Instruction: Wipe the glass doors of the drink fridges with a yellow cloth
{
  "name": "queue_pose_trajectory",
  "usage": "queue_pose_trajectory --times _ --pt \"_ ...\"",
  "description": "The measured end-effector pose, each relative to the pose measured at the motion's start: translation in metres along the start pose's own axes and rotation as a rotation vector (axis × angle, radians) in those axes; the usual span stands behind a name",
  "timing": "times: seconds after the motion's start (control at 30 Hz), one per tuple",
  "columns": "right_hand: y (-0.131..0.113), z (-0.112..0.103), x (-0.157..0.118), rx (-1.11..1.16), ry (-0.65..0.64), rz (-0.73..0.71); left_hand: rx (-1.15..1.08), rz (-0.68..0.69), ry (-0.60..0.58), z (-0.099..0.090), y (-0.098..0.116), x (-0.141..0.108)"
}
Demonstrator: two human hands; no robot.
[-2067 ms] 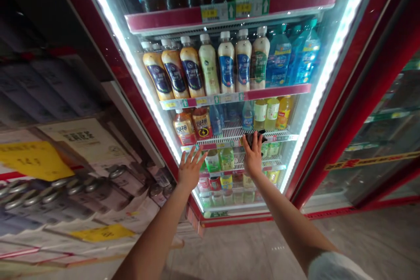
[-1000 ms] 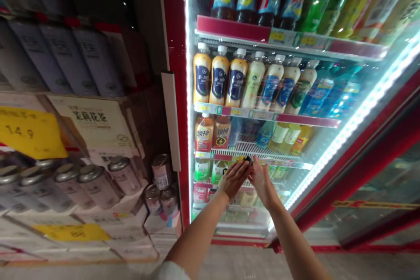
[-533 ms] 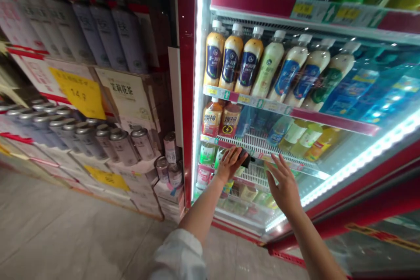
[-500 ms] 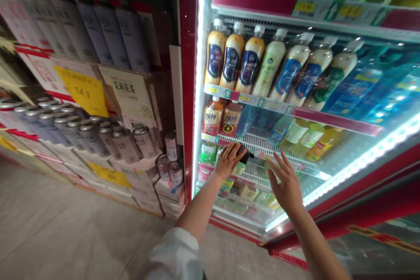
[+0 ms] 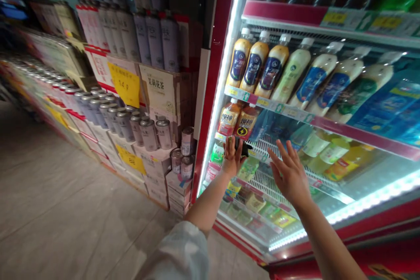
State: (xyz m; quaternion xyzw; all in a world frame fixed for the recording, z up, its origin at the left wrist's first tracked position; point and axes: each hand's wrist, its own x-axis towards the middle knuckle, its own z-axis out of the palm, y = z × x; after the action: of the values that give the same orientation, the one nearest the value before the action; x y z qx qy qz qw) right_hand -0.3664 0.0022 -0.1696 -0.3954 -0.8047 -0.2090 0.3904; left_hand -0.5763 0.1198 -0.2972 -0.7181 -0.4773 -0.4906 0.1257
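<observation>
My left hand [image 5: 232, 157] is at the front edge of a cooler shelf, just below two drink bottles with orange and dark labels [image 5: 238, 121]. Its fingers are on a black, crumpled piece that looks like cloth [image 5: 243, 146], partly hidden by the hand. To its right, my right hand [image 5: 292, 177] hovers before the wire shelf [image 5: 262, 148], fingers spread, holding nothing. Behind and to the right of that hand, bottles of yellow-green drink [image 5: 333, 155] lean on the same shelf.
The shelf above bears a row of upright bottles [image 5: 274, 68]. A lit strip [image 5: 374, 194] runs along the cooler's right side. At left, stacked cartons [image 5: 154, 170] carry cans [image 5: 149, 133] and yellow price signs [image 5: 124, 85]. Grey floor tiles [image 5: 98, 223] spread below.
The camera view has turned left, so the cooler sits farther right. Relative to the shelves, both hands have shifted left. The black piece has stayed with my left hand.
</observation>
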Motion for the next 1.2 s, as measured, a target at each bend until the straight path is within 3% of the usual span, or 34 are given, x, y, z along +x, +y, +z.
queue_pose_trajectory --times 0.1,0.2,0.33,0.43,0.53,0.67,0.77,0.9,1.07,1.2 --pt "0.010 0.004 0.001 -0.086 -0.080 -0.064 -0.004 -0.236 0.122 -0.015 -0.018 0.013" --pt "0.017 0.007 -0.003 -0.117 -0.106 -0.112 -0.027 -0.526 0.307 -0.013 -0.017 -0.003" --pt "0.018 0.009 -0.008 -0.123 -0.112 -0.151 -0.062 -0.407 0.239 0.010 0.008 -0.022" --pt "0.019 0.010 -0.006 -0.115 -0.129 -0.172 -0.067 -0.306 0.244 0.007 0.006 0.000" --pt "0.018 0.009 -0.003 -0.094 -0.109 -0.150 -0.075 -0.423 0.325 -0.008 -0.017 0.023" --pt "0.016 0.008 -0.004 -0.056 -0.079 -0.128 -0.051 -0.640 0.437 -0.011 -0.031 0.012" --pt "0.013 0.008 -0.007 -0.045 -0.085 -0.152 -0.026 -0.604 0.402 -0.008 -0.028 0.002" --pt "0.012 0.008 -0.008 -0.052 -0.081 -0.157 -0.052 -0.520 0.374 -0.020 -0.033 0.022" --pt "0.013 0.010 -0.013 -0.066 -0.058 -0.172 -0.099 -0.728 0.484 -0.030 -0.042 0.026" --pt "0.013 0.012 -0.016 -0.076 -0.051 -0.188 -0.084 -0.751 0.510 -0.030 -0.037 0.032"
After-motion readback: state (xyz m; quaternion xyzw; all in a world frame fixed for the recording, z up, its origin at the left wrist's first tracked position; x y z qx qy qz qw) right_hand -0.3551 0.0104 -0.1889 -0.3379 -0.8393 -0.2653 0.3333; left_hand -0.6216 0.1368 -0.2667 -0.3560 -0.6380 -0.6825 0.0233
